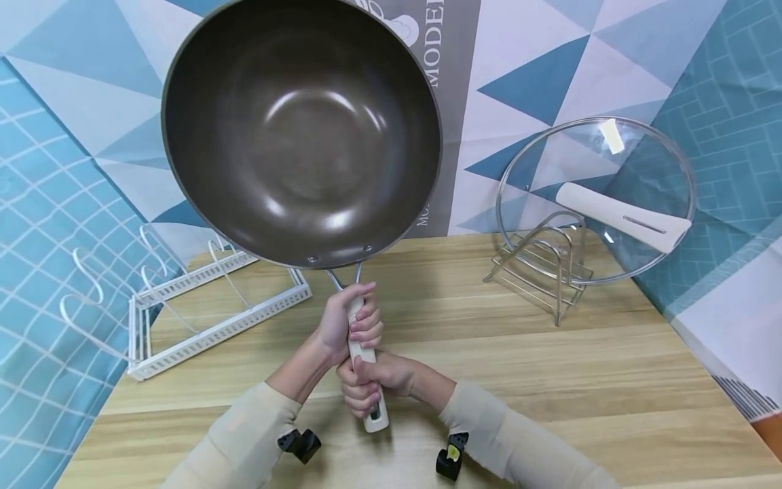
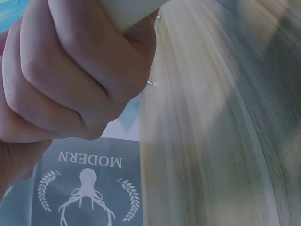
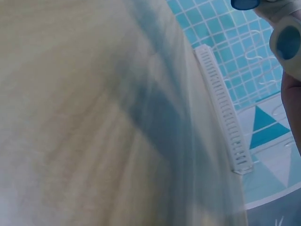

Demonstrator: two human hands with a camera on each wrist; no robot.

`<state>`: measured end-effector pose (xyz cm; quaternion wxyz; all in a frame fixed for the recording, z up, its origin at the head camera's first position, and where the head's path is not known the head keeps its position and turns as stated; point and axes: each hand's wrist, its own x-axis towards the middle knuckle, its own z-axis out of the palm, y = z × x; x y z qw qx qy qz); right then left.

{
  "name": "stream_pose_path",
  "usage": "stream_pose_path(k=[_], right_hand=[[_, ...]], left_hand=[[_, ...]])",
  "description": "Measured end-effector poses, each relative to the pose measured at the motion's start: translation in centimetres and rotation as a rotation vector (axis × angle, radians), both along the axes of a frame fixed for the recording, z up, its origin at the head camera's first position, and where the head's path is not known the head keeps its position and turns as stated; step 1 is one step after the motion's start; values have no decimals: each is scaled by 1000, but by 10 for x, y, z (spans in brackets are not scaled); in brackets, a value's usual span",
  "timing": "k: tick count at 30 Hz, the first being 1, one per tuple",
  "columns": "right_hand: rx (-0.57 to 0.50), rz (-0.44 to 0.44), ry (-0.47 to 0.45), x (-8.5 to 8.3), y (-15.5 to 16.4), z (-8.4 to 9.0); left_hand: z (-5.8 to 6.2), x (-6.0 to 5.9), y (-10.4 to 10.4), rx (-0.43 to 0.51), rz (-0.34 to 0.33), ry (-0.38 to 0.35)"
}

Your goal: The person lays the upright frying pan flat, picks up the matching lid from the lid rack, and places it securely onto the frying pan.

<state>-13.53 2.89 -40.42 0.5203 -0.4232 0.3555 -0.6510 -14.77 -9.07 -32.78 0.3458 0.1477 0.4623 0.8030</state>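
A large wok [image 1: 305, 136] with a dark brown inside is held up and tilted, its open side facing the head camera. My left hand [image 1: 334, 326] grips its pale handle [image 1: 368, 421] near the pan, with the fingers wrapped round it. Directly below, my right hand [image 1: 394, 372] holds the same handle closer to its end, the thumb lying across it. Curled fingers [image 2: 70, 70] under the handle fill the upper left of the left wrist view. In the right wrist view, the round handle end [image 3: 289, 40] shows at the right edge.
On the left of the wooden table [image 1: 464, 421] stands a white rack [image 1: 220, 333] with curved wire dividers. A glass lid [image 1: 617, 163] with a pale handle leans in a metal stand [image 1: 544, 261] at the back right. A geometric patterned backdrop [image 1: 531, 81] rises behind.
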Motion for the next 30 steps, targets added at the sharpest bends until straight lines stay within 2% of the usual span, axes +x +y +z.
stream_pose_path(k=[8, 14, 24, 30], right_hand=[[-52, -49, -82, -1, 0, -6], [-67, -46, -148, 3, 2, -12], [-7, -34, -86, 8, 7, -23], [1, 24, -111, 12, 10, -21]], left_hand=[[0, -5, -3, 16, -11, 59], [-2, -7, -4, 73, -68, 64], [-6, -10, -3, 53, -74, 89], [-11, -8, 2, 82, -116, 30]])
